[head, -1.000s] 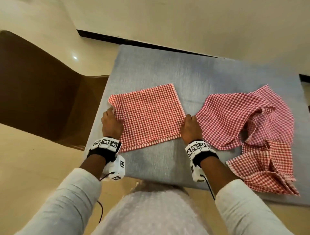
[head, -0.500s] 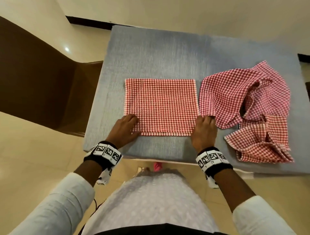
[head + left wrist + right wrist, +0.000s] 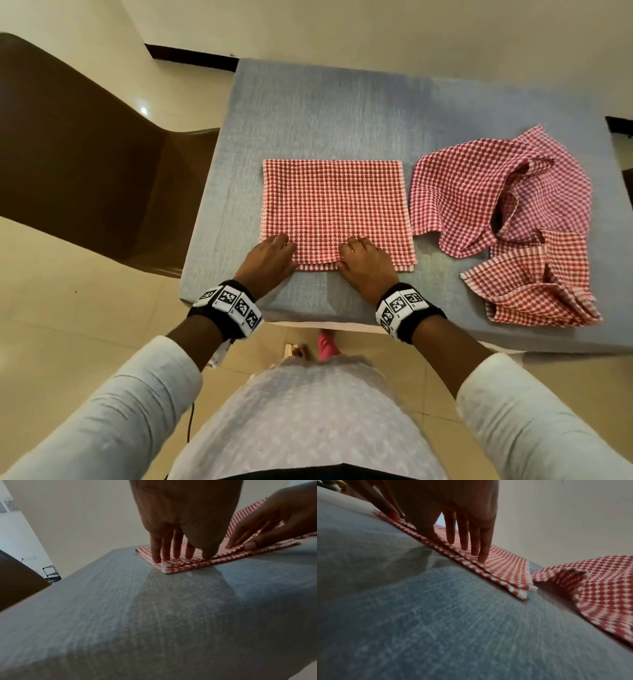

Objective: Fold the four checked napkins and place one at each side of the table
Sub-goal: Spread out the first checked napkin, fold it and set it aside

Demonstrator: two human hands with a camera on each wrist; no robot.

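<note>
A folded red-and-white checked napkin (image 3: 335, 212) lies flat in the middle of the grey table (image 3: 342, 113). My left hand (image 3: 274, 255) rests on its near left corner, and the left wrist view shows the left hand's (image 3: 180, 558) fingers straight with their tips on the stacked layers (image 3: 173, 568). My right hand (image 3: 363, 260) presses the middle of the near edge. In the right wrist view the right hand (image 3: 453, 543) has straight fingers on the cloth (image 3: 505, 566) and its thumb at the hem. Loose checked napkins (image 3: 496, 192) lie crumpled to the right.
Another crumpled checked napkin (image 3: 534, 287) sits near the table's front right edge. A brown chair (image 3: 85, 154) stands off the table's left side. The table's front edge (image 3: 308, 313) is just ahead of my wrists. Bare grey tabletop stretches behind the folded napkin.
The folded napkin has been turned square to the table edge. My right hand slid from its near right corner to the middle of the near edge. My left hand stays at the left corner.
</note>
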